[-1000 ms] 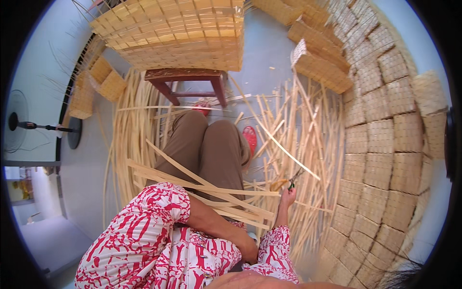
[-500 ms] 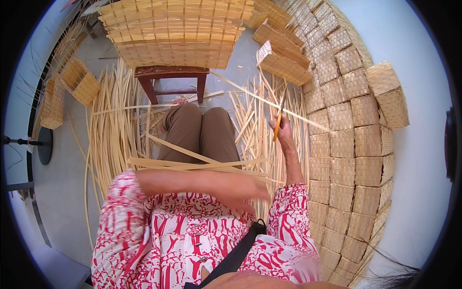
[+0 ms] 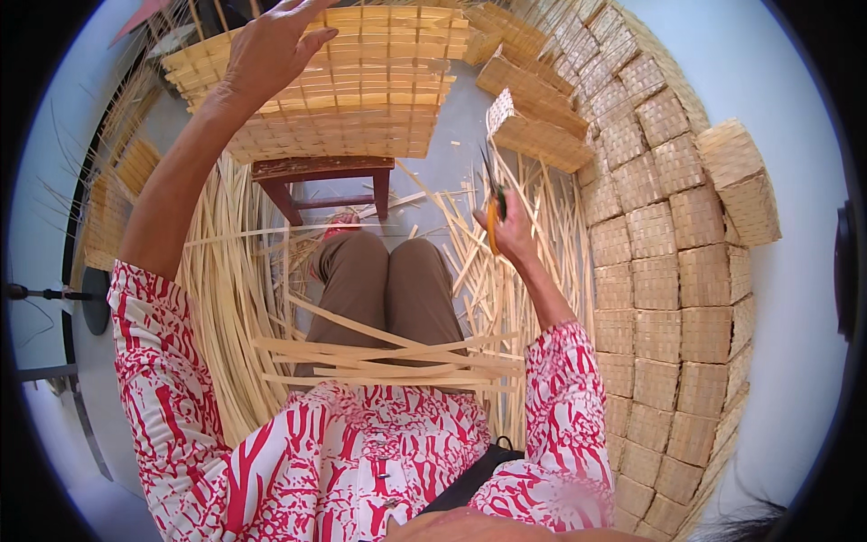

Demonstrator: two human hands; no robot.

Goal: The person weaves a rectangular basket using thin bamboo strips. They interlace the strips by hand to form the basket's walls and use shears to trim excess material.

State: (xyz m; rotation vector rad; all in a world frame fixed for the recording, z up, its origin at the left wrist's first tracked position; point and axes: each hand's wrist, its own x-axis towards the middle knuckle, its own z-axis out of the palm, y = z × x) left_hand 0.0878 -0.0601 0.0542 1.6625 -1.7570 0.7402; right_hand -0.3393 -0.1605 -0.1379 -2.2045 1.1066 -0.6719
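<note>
My left hand (image 3: 275, 52) reaches over the upper left of a large, half-woven basket (image 3: 348, 99), fingers stretched out and holding nothing I can see. Whether it touches the weave I cannot tell. The basket rests on a dark red wooden stool (image 3: 325, 167) beyond my knees, with upright strips rising from its far edge. To the right of my knees, my right hand (image 3: 513, 228) is closed around the orange handle of scissors (image 3: 493, 203), blades pointing away from me. Several pale flat strips (image 3: 388, 372) lie across my lap.
Long loose strips (image 3: 217, 298) cover the floor to my left, and more strips (image 3: 533, 298) lie under my right arm. Stacked woven baskets (image 3: 655, 280) line the right wall. Further woven baskets (image 3: 533, 126) lie at the back right. A black stand (image 3: 95, 303) is at the left.
My left arm has swung from across my lap up and away to the basket. My right hand has shifted slightly left with the scissors. A long strip near it has gone from view.
</note>
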